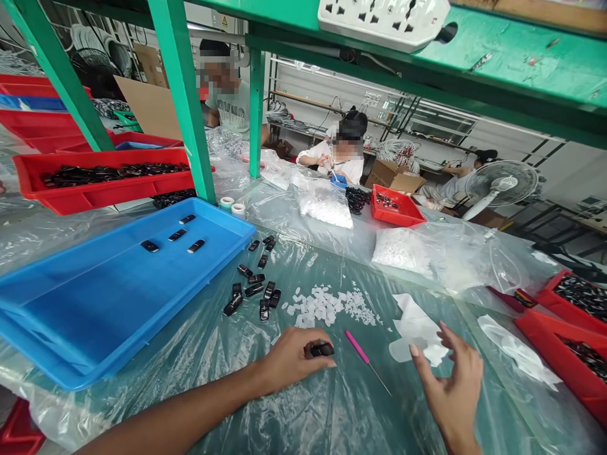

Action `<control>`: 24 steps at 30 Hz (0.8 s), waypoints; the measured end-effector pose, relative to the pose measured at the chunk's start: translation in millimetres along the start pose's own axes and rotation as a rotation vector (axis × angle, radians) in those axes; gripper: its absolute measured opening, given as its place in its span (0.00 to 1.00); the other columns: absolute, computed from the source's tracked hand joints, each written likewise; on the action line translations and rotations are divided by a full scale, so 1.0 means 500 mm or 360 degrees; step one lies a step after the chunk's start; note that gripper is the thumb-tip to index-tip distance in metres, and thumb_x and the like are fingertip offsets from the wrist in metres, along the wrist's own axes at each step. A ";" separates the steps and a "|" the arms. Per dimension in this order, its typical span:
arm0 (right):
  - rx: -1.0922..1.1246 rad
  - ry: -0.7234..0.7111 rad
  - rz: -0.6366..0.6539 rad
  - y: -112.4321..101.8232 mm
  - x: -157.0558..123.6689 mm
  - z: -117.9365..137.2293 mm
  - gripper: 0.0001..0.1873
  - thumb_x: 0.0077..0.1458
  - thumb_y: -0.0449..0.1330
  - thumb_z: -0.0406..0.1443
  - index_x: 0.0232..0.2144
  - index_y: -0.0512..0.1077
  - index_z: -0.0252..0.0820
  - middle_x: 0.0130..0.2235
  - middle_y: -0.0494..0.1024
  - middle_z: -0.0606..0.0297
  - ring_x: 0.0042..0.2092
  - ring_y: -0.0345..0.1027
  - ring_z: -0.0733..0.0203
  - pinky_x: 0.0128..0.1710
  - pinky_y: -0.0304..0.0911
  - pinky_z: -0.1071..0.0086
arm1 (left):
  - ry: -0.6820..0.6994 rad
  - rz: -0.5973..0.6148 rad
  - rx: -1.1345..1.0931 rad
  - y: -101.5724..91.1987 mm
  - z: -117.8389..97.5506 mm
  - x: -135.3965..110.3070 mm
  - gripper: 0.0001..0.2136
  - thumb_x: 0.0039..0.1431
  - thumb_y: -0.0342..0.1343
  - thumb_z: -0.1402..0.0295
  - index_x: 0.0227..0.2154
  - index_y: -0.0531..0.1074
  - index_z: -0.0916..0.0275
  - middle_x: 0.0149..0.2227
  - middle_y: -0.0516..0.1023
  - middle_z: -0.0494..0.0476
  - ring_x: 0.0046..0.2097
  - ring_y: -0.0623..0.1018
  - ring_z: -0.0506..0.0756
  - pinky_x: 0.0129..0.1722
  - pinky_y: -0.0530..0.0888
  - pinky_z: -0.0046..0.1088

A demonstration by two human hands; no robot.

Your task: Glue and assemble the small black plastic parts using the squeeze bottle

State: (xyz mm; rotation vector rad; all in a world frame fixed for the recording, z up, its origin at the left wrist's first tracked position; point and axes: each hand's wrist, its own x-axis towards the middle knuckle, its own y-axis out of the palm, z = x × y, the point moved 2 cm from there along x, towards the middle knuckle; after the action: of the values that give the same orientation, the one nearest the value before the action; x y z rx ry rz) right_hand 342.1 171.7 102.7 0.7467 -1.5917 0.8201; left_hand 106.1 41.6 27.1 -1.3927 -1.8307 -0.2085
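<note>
Pinching a black piece [322, 349] between thumb and curled fingers: left hand [300, 357], low over the film-covered table [190, 341], near mid-view. Piece is partly hidden by the fingers, one dark end pointing right.

Right hand [453, 379]: thumb and fingers spread wide apart, at the near edge of a crumpled white sheet [417, 325]. Fingertips overlap the sheet in view; can't tell if they touch it.

Between the hands, a pink tool [366, 359] lies flat on the table, handle away, thin metal shaft toward the wearer and slightly right.

Just beyond the left hand, loose white chips [315, 306], larger ones left, smaller bits right. Left of the chips, a dozen or so black units [253, 289] scattered on the table, a few touching. Blue tray [133, 297] on the left, four more units inside toward its far end.

Beyond the tray, a red bin [104, 194] full of dark parts. More dark parts in the red bins at right [545, 344]. Two clear bags of white bits farther back, one nearer the middle [327, 207], one to its right [403, 251].

Green frame overhead, white power strip [382, 19] on it. Co-workers seated behind; fan [500, 186] back right.
</note>
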 end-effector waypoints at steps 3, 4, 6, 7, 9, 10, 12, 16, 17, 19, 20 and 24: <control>0.0170 0.0347 0.0331 0.008 0.003 -0.063 0.41 0.42 0.62 0.50 0.58 0.58 0.46 0.45 0.64 0.57 0.43 0.61 0.58 0.36 0.61 0.68 | -0.0073 -0.0027 -0.0119 -0.001 -0.001 0.001 0.18 0.51 0.56 0.54 0.40 0.72 0.62 0.29 0.70 0.54 0.27 0.64 0.47 0.25 0.62 0.21; 0.0180 0.0424 0.0434 0.012 -0.001 -0.085 0.42 0.41 0.63 0.50 0.58 0.57 0.49 0.45 0.64 0.59 0.42 0.61 0.59 0.33 0.61 0.69 | -0.0088 -0.0022 -0.0166 -0.002 -0.001 0.001 0.19 0.51 0.56 0.54 0.41 0.72 0.62 0.28 0.69 0.54 0.27 0.64 0.47 0.25 0.62 0.22; 0.0178 0.0546 0.0615 0.021 -0.011 -0.126 0.42 0.39 0.63 0.51 0.56 0.58 0.52 0.44 0.64 0.62 0.40 0.60 0.60 0.30 0.61 0.71 | -0.0107 0.0007 -0.0256 -0.002 -0.002 0.000 0.20 0.52 0.56 0.54 0.42 0.71 0.64 0.28 0.67 0.55 0.28 0.65 0.47 0.26 0.63 0.22; 0.0200 0.0593 0.0703 0.027 -0.018 -0.143 0.40 0.38 0.63 0.52 0.54 0.60 0.51 0.43 0.65 0.63 0.39 0.60 0.61 0.30 0.60 0.71 | -0.0103 0.0016 -0.0275 -0.002 -0.002 0.000 0.20 0.53 0.55 0.55 0.42 0.71 0.65 0.29 0.67 0.55 0.28 0.65 0.48 0.26 0.63 0.22; 0.0253 0.0688 0.0880 0.040 -0.031 -0.167 0.36 0.38 0.62 0.54 0.50 0.64 0.50 0.43 0.66 0.64 0.37 0.60 0.62 0.30 0.59 0.71 | -0.0065 0.0015 -0.0246 -0.002 -0.002 0.000 0.17 0.54 0.54 0.57 0.41 0.72 0.64 0.31 0.69 0.56 0.31 0.66 0.48 0.28 0.64 0.21; 0.0286 0.0703 0.0954 0.046 -0.036 -0.173 0.34 0.39 0.62 0.54 0.49 0.66 0.49 0.43 0.67 0.64 0.37 0.59 0.62 0.31 0.59 0.70 | -0.0040 0.0013 -0.0218 -0.002 -0.002 0.000 0.16 0.55 0.53 0.58 0.40 0.72 0.64 0.33 0.70 0.56 0.32 0.67 0.48 0.28 0.64 0.21; 0.0332 0.0701 0.1072 0.058 -0.043 -0.174 0.32 0.40 0.61 0.53 0.47 0.67 0.48 0.42 0.68 0.64 0.36 0.58 0.62 0.32 0.59 0.69 | -0.0006 0.0025 -0.0190 -0.001 0.000 0.001 0.14 0.57 0.52 0.60 0.41 0.73 0.63 0.36 0.72 0.56 0.35 0.70 0.49 0.30 0.67 0.20; 0.0355 0.0940 0.1137 0.067 -0.042 -0.147 0.33 0.38 0.62 0.54 0.44 0.67 0.44 0.40 0.70 0.65 0.35 0.61 0.62 0.35 0.61 0.68 | -0.0010 0.0034 -0.0216 0.002 0.003 0.002 0.14 0.58 0.51 0.61 0.46 0.73 0.57 0.40 0.73 0.53 0.39 0.73 0.49 0.34 0.71 0.18; 0.0441 0.1014 0.1095 0.066 -0.041 -0.135 0.33 0.38 0.63 0.53 0.45 0.66 0.44 0.42 0.70 0.65 0.38 0.63 0.61 0.38 0.62 0.68 | -0.0010 0.0031 -0.0218 0.002 0.003 0.001 0.14 0.58 0.51 0.62 0.46 0.72 0.57 0.40 0.74 0.53 0.39 0.73 0.49 0.35 0.71 0.18; 0.0767 0.1056 0.1004 0.065 -0.039 -0.105 0.32 0.39 0.65 0.48 0.47 0.64 0.44 0.49 0.67 0.63 0.49 0.62 0.58 0.46 0.61 0.69 | -0.0013 0.0029 -0.0219 0.003 0.001 0.000 0.14 0.58 0.51 0.63 0.46 0.73 0.57 0.40 0.74 0.53 0.38 0.74 0.48 0.35 0.72 0.18; 0.0969 0.1069 0.0975 0.065 -0.042 -0.090 0.30 0.40 0.65 0.46 0.45 0.64 0.43 0.50 0.66 0.60 0.51 0.60 0.56 0.49 0.60 0.68 | -0.0016 0.0028 -0.0223 0.004 0.000 0.000 0.15 0.58 0.52 0.63 0.46 0.73 0.58 0.40 0.74 0.53 0.39 0.74 0.48 0.36 0.72 0.18; 0.1834 0.1266 0.0851 0.079 -0.071 -0.037 0.24 0.43 0.64 0.43 0.41 0.64 0.42 0.45 0.68 0.56 0.47 0.64 0.52 0.44 0.63 0.60 | -0.0012 0.0019 -0.0215 0.003 -0.005 0.001 0.15 0.56 0.53 0.63 0.46 0.73 0.61 0.40 0.74 0.54 0.39 0.74 0.49 0.38 0.73 0.19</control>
State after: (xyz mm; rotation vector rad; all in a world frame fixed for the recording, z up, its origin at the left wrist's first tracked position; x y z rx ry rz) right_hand 325.2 210.3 65.3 0.6003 -0.4677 2.1729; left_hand 108.3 41.2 28.6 -1.4982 -1.8430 -0.3263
